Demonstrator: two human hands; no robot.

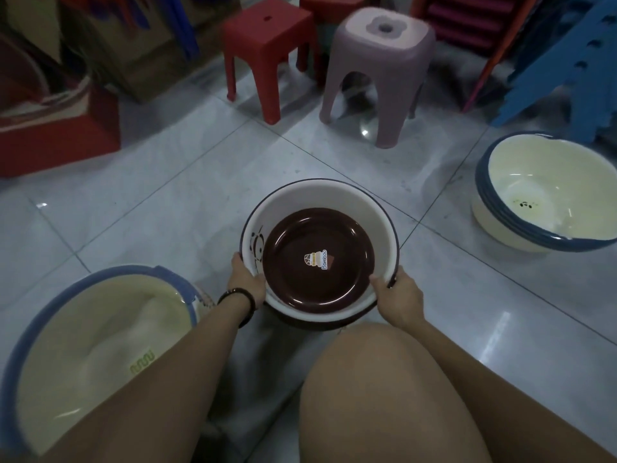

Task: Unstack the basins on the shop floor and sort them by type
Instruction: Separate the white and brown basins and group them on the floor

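- White basin (334,198): dark rim, panda print on the inner left wall; middle of the tiled floor (167,202), just beyond the person's knee (384,396). A dark brown edge shows under its near side; what it belongs to cannot be told.
- Brown basin (340,248): glossy, nested inside the white basin, with a "Bamboo" sticker (315,260) at the centre of its bottom.
- Left hand (245,280): clamped on the near-left rim of the white basin, thumb inside, fingers outside. A dark beaded bracelet (238,302) sits on the wrist.
- Right hand (397,295): clamped on the near-right rim of the same basin, thumb over the edge. The two hands sit apart, on opposite sides of the basin.
- Cream basin (100,329): blue rim, near left, partly covered by the left forearm; nothing inside.
- Stack of cream basins (547,182): blue rims, several nested, on the right and well apart from the white basin.
- Red stool (267,31): far centre.
- Mauve stool (380,61): just to the right of the red stool.
- Red box (60,138): far left.
- Blue plastic goods (567,61): far right, leaning.
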